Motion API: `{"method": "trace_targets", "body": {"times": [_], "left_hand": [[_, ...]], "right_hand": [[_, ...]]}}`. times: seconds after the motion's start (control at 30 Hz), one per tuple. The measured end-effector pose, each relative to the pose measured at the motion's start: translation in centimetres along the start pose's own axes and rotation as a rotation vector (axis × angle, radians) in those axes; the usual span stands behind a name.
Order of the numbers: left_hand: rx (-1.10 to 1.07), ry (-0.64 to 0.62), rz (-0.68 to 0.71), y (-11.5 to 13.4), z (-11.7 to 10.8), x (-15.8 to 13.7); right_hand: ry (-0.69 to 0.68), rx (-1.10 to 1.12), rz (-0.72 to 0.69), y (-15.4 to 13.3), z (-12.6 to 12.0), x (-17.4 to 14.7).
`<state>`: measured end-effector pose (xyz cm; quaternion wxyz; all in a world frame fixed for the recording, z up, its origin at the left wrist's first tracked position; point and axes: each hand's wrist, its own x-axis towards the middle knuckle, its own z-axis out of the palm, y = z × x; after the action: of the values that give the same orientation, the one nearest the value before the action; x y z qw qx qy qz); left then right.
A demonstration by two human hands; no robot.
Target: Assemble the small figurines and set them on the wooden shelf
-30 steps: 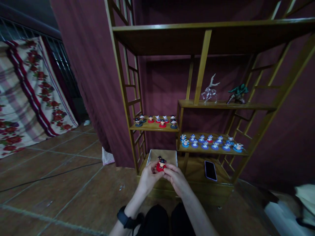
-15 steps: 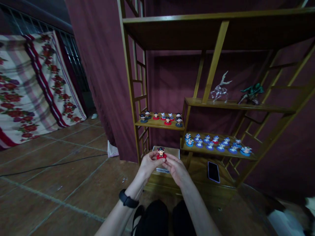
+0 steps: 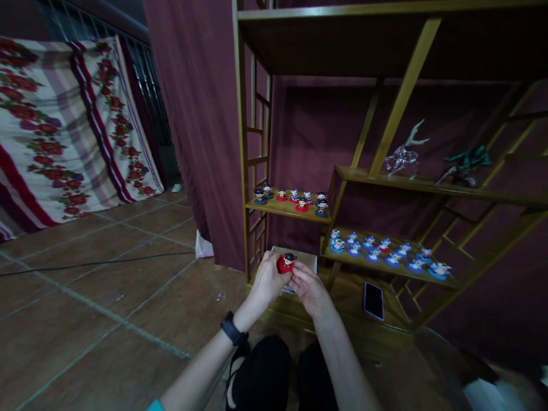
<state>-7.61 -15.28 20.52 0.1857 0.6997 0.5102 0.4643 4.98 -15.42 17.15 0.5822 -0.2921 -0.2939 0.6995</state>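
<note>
A small figurine [image 3: 288, 261] with dark hair and a red round base is held between both hands, tipped so that the base's flat face shows. My left hand [image 3: 267, 281] grips the base from the left, fingers closed. From the other side, my right hand [image 3: 309, 290] pinches it at the lower right edge. Both hands are in front of an open white box [image 3: 309, 263], whose inside they partly hide. Several similar figurines [image 3: 302, 204] on red and dark bases stand on the small left shelf [image 3: 274, 209]. Blue-based figurines [image 3: 373, 254] line the lower right shelf.
A phone [image 3: 374, 301] lies on the bottom board right of the box. A clear deer ornament [image 3: 402, 158] and a dark green ornament [image 3: 467, 166] stand on the higher shelf. To the left are a purple curtain [image 3: 192, 114] and a black cable [image 3: 107, 262] across the tiled floor.
The figurine has gone from upright to tilted, turning in my fingers. My left hand has come round its side. The view has shifted, so the shelves appear further right.
</note>
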Motion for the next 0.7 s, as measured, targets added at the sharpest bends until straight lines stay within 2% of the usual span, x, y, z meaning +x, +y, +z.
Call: {"method": "trace_targets", "body": {"times": [0.23, 0.47, 0.7], "left_hand": [[0.151, -0.009, 0.092, 1.3, 0.3, -0.5], [0.456, -0.012, 0.199, 2.3, -0.4, -0.6], [0.644, -0.013, 0.262, 2.9, -1.1, 0.6]], "right_hand": [[0.035, 0.017, 0.004, -0.5, 0.0, -0.3], [0.04, 0.022, 0.016, -0.8, -0.1, -0.6], [0.068, -0.08, 0.072, 0.1, -2.6, -0.8]]}}
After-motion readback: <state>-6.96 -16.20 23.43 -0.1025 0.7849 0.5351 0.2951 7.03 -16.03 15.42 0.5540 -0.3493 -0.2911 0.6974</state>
